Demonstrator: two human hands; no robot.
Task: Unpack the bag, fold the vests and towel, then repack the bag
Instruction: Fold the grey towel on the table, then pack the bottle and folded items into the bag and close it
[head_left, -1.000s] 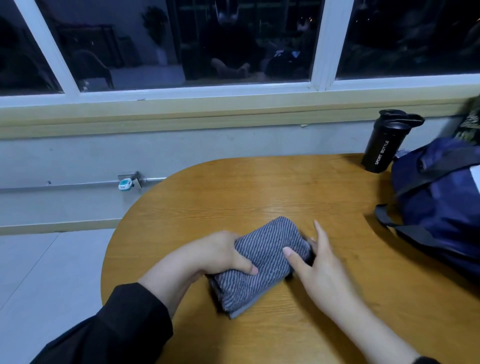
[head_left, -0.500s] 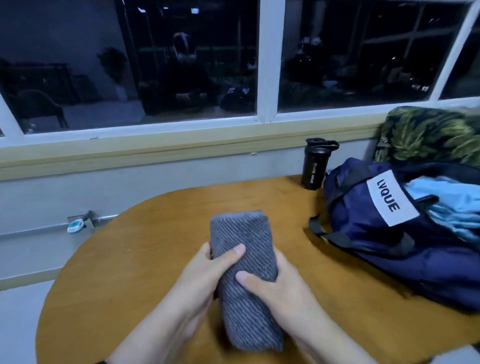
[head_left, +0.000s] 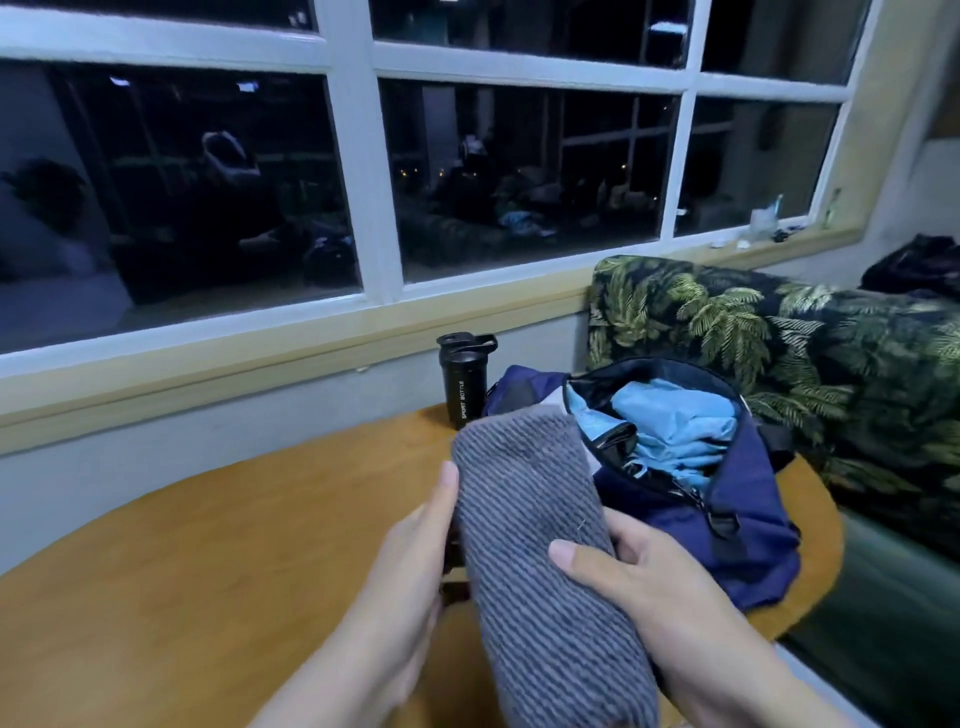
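A folded grey striped towel (head_left: 540, 540) is held up above the wooden table (head_left: 208, 561), its far end pointing at the open mouth of the navy bag (head_left: 727, 525). My left hand (head_left: 410, 561) grips its left side and my right hand (head_left: 639, 577) grips its right side, thumb on top. Inside the open bag lie light blue folded vests (head_left: 675, 431). The towel's far end hides part of the bag's left side.
A black sport bottle (head_left: 462, 379) stands on the table just behind the bag, by the wall. A leaf-patterned sofa (head_left: 779, 343) sits right of the table. The window sill (head_left: 260, 358) runs behind.
The towel was lifted off the table, turned lengthwise and carried right toward the open bag. Both hands now grip it from the sides. The view has swung right.
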